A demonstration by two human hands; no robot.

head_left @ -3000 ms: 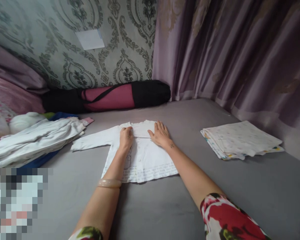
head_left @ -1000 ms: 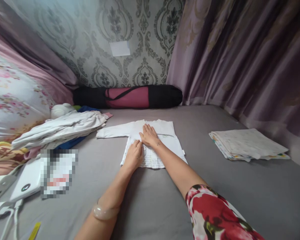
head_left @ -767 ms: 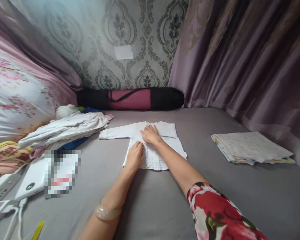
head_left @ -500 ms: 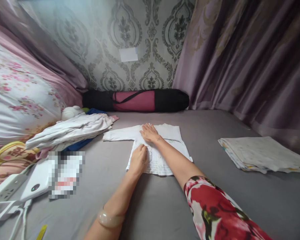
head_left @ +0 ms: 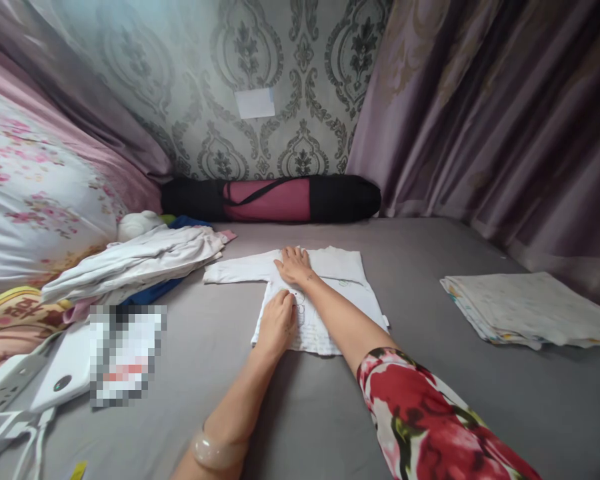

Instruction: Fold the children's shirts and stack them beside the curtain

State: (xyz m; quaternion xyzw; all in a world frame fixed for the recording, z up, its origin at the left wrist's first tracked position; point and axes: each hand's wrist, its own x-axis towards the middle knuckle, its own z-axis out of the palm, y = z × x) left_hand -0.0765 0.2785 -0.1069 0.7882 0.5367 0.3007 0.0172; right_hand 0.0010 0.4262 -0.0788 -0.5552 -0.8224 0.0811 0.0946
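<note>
A small white shirt lies flat on the grey sheet, its left sleeve stretched out to the left and the right sleeve folded across its upper part. My right hand lies flat near the collar with its fingers spread. Lower down, on the left part of the shirt's front, rests my left hand with its fingers curled in; whether it pinches any cloth is hidden. A bangle is on my left forearm.
Loose white clothes are heaped at the left, near a power strip and a white device. Folded cloths lie at the right. A long black and maroon bag rests against the wall.
My right hand has shifted slightly to the left near the collar. My left hand stays in nearly the same place. The view has moved a little.
</note>
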